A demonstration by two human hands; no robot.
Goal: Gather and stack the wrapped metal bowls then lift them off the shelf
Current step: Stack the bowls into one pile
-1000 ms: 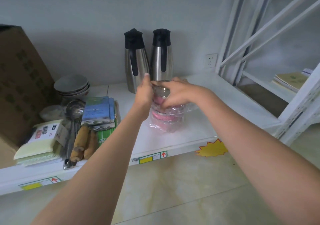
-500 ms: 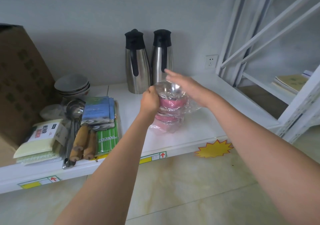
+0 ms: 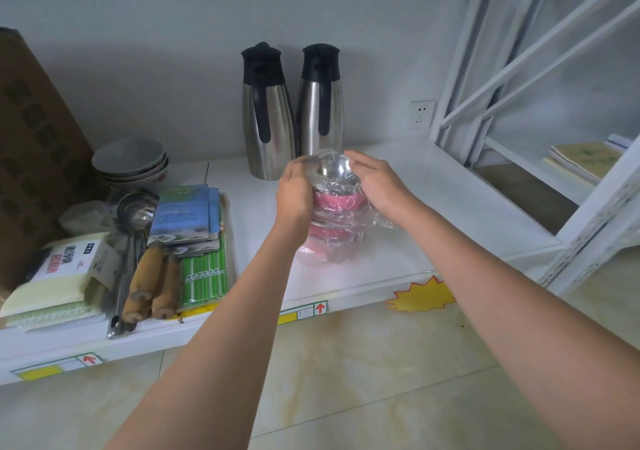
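A stack of metal bowls with pink sides, each in clear plastic wrap, stands on the white shelf in front of two steel flasks. My left hand grips the stack's left side near the top bowl. On the right side, my right hand presses against the top bowl with its fingers extended along the rim. The stack's bottom rests on the shelf, with loose wrap spread to the right. The shiny inside of the top bowl shows between my hands.
Two steel flasks with black tops stand close behind the stack. To the left lie packets, green straws, ladles with wooden handles, grey ceramic bowls and a cardboard box. A white rack frame rises on the right.
My right hand moved from on top of the stack, lifted off to the far side, and now closes on the top bowl's right side. My left hand stayed on the left side.
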